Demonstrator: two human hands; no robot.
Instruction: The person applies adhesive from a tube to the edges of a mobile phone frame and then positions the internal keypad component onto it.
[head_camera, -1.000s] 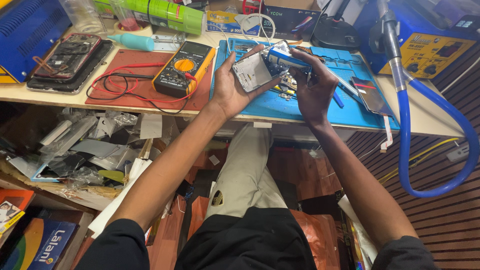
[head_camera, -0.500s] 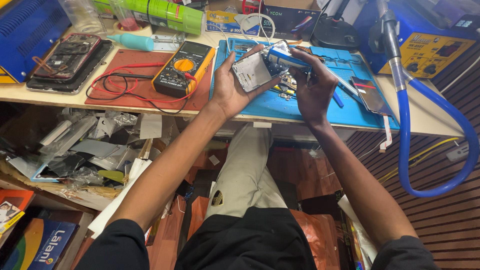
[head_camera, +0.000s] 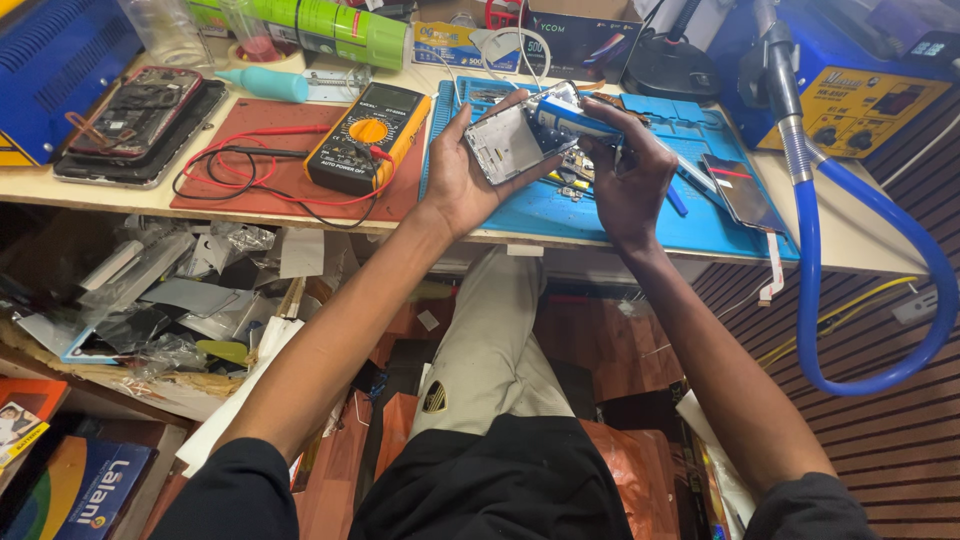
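1. The left hand cradles an opened phone frame above the blue work mat, fingers curled round its left edge and thumb along its lower side, clamped on it.
2. The right hand holds a blue-and-white tool against the frame's upper right corner, fingers closed around it.
3. Small phone parts lie on the mat just under the frame.
4. A yellow multimeter rests on the red mat, left of the blue mat.

Left hand cradles an opened phone; right hand holds what looks like a blue tool.
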